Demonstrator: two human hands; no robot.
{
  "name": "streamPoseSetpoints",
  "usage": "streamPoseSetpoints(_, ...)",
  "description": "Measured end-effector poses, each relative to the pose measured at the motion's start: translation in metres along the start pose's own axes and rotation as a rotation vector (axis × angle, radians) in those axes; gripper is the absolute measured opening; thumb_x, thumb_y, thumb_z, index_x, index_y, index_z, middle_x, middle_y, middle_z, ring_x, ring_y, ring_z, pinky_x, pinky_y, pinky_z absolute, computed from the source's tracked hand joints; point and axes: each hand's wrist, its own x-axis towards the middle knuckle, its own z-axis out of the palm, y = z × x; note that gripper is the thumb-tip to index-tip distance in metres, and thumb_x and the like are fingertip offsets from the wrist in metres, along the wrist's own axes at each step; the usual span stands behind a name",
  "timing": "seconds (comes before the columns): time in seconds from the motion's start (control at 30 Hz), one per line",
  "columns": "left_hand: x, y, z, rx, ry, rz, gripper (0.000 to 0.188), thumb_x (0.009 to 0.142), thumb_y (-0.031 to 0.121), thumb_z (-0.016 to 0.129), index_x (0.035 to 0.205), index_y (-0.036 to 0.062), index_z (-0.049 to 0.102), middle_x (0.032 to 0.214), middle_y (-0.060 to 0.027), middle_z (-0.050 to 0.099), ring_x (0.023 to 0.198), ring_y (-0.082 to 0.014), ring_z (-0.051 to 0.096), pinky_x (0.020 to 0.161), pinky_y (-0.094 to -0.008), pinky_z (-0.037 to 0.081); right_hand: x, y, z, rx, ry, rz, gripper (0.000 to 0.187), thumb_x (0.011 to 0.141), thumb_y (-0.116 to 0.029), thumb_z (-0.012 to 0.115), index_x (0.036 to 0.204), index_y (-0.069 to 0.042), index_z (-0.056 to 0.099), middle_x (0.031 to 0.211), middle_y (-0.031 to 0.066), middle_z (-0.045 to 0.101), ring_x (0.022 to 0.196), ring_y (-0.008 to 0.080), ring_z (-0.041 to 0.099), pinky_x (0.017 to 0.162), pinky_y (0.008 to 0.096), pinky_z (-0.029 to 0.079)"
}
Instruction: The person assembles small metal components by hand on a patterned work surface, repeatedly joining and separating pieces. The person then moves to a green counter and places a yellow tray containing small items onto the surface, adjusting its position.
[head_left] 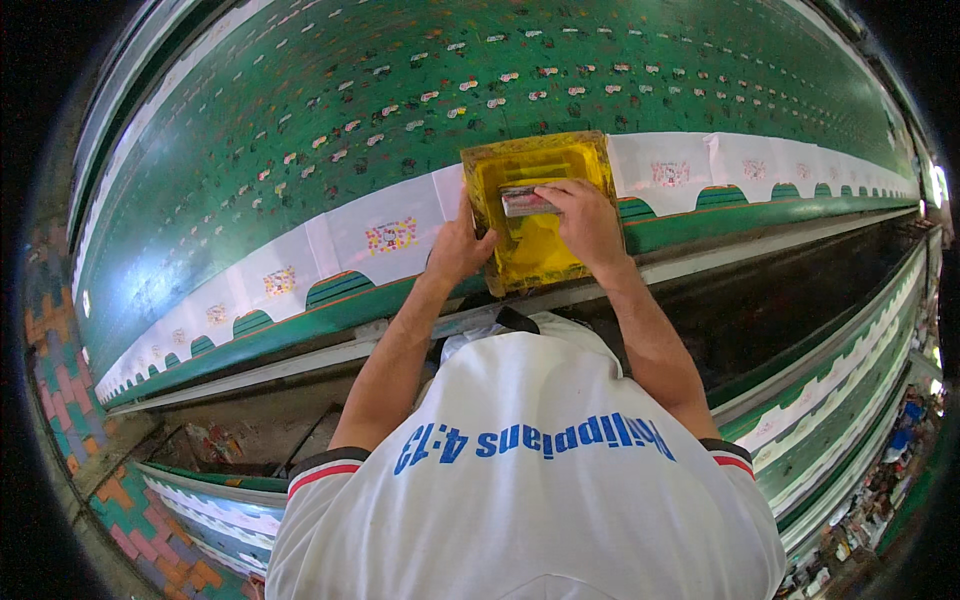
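Observation:
A screen-printing frame (535,145), smeared with yellow ink, lies over a row of white cloth pieces (340,235) on the long green table (330,100). My left hand (461,245) grips the frame's left side, with the thumb at its edge. Inside the frame, my right hand (588,222) is closed on a squeegee (520,203) with a pale, reddish-stained face. The squeegee sits crosswise in the upper half of the mesh (535,245), and yellow ink spreads below it. Whatever cloth lies under the frame is hidden.
Small printed cartoon motifs (390,236) show on the cloths to both sides. Ink marks dot the green surface beyond. A pale rail (350,347) runs along the near edge. Behind me stand more green tables with white cloths (790,420). Coloured paving (150,520) lies at lower left.

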Motion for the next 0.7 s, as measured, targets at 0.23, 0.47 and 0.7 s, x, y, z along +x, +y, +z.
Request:
streamPoseSetpoints(0.23,-0.003,-0.003,0.004,0.082,0.045,0.11,0.11,0.103,0.039,0.075,0.176,-0.0081,0.008,0.084,-0.0377,0.075,0.076,-0.0599,0.073,0.067,-0.0694,0.058,0.048,0.018,-0.011,0.038,-0.194,0.069,0.042,0.088,-0.001,0.072,0.127,-0.01,0.084,0.121,0.0151,0.081,0.118,0.0408,0.073,0.102,0.0522,0.059)
streamPoseSetpoints(0.47,-0.004,-0.002,0.005,0.071,0.017,0.045,0.108,0.104,0.039,0.072,0.176,-0.0088,0.007,0.091,-0.0383,0.076,0.082,-0.0595,0.075,0.073,-0.0688,0.059,0.013,-0.003,-0.014,0.007,-0.185,0.094,0.045,0.088,0.003,0.069,0.128,-0.009,0.084,0.122,0.0153,0.081,0.119,0.0396,0.073,0.105,0.05,0.059)
streamPoseSetpoints(0.7,0.001,0.02,-0.003,0.104,-0.049,-0.096,0.109,0.104,0.035,0.071,0.177,-0.0065,0.003,0.104,-0.0399,0.078,0.096,-0.0592,0.076,0.087,-0.0681,0.06,-0.063,-0.025,-0.02,-0.016,-0.154,0.097,0.046,0.085,0.004,0.067,0.125,-0.008,0.085,0.129,0.0107,0.08,0.125,0.0357,0.071,0.11,0.0476,0.058)
